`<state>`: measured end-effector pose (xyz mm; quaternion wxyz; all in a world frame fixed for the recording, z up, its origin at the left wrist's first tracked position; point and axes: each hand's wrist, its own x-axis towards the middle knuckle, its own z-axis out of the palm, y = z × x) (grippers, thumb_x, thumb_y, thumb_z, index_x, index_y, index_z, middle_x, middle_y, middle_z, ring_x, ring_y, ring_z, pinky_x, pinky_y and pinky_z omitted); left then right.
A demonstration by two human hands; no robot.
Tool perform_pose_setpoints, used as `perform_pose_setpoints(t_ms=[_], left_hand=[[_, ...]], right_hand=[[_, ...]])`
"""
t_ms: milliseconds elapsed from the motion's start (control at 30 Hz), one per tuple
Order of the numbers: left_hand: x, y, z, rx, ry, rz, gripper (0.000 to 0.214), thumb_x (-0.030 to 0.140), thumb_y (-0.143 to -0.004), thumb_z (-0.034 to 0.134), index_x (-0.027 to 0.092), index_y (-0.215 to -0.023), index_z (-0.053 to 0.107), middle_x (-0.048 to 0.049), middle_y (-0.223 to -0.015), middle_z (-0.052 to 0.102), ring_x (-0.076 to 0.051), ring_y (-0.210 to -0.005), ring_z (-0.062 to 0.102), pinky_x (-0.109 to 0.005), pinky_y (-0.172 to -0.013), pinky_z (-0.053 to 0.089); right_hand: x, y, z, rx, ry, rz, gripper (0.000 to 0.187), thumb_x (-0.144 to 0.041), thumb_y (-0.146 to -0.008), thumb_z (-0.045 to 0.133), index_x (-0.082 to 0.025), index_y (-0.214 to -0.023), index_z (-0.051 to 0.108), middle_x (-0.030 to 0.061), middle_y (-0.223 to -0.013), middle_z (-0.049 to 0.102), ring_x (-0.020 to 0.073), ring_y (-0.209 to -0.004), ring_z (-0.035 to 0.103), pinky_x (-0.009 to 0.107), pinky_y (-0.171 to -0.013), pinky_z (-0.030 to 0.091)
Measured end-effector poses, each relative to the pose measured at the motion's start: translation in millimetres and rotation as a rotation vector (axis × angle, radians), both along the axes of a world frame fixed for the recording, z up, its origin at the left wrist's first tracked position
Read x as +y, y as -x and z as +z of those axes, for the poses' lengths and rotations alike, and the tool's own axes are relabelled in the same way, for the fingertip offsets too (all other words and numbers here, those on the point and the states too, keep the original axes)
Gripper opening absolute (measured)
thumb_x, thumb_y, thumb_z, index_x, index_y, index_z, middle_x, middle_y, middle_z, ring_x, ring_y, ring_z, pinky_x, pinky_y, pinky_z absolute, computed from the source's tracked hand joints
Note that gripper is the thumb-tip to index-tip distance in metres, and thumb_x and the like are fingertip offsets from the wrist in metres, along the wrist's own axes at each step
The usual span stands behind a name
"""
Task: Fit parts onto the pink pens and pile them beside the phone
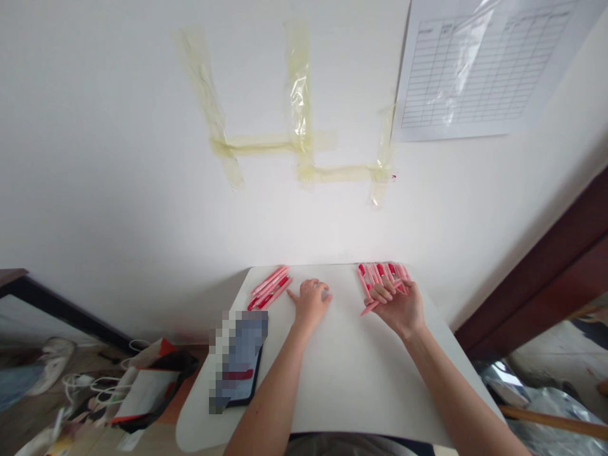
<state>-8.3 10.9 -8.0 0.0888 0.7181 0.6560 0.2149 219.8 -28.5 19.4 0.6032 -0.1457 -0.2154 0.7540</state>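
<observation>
Over the right part of the white table (342, 373), my right hand (399, 310) is closed around a pink pen (369, 308), whose tip sticks out to the left. Just behind that hand lies a row of pink and red pens (375, 271) against the wall side. My left hand (311, 301) rests on or just above the tabletop, fingers spread and slightly curled, with nothing visible in it. To its left is a small pile of pink and red pens (270, 288), apart from the fingers.
A tablet or phone (244, 386), partly pixelated, lies at the table's left edge. The white wall (142, 158) with yellowed tape (299, 95) rises behind. A printed chart (475, 69) hangs upper right. Bags and cables (152, 386) sit on the floor at left.
</observation>
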Motion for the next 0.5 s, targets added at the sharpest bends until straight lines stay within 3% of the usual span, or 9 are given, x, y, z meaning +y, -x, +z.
perform_pose_setpoints(t_ms=[300, 500], left_hand=[[0.4, 0.5, -1.6, -0.011, -0.022, -0.002, 0.016, 0.033, -0.085, 0.063, 0.031, -0.101, 0.067, -0.0042, -0.133, 0.058, -0.030, -0.132, 0.041, -0.078, -0.107, 0.009], [0.7, 0.3, -1.1, -0.004, -0.010, -0.002, 0.018, 0.034, -0.085, 0.063, 0.031, -0.103, 0.067, -0.0049, -0.134, 0.058, -0.031, -0.132, 0.041, -0.079, -0.107, 0.008]], right_hand=[[0.6, 0.8, -0.5, 0.004, 0.002, -0.013, 0.041, -0.046, -0.079, 0.056, -0.023, -0.062, 0.027, -0.0048, -0.062, 0.030, 0.0123, -0.058, 0.032, 0.035, -0.067, 0.044], [-2.7, 2.6, 4.0, -0.038, 0.004, -0.018, 0.040, -0.055, -0.083, 0.053, -0.024, -0.065, 0.035, -0.0045, -0.063, 0.031, 0.0133, -0.059, 0.034, 0.037, -0.068, 0.046]])
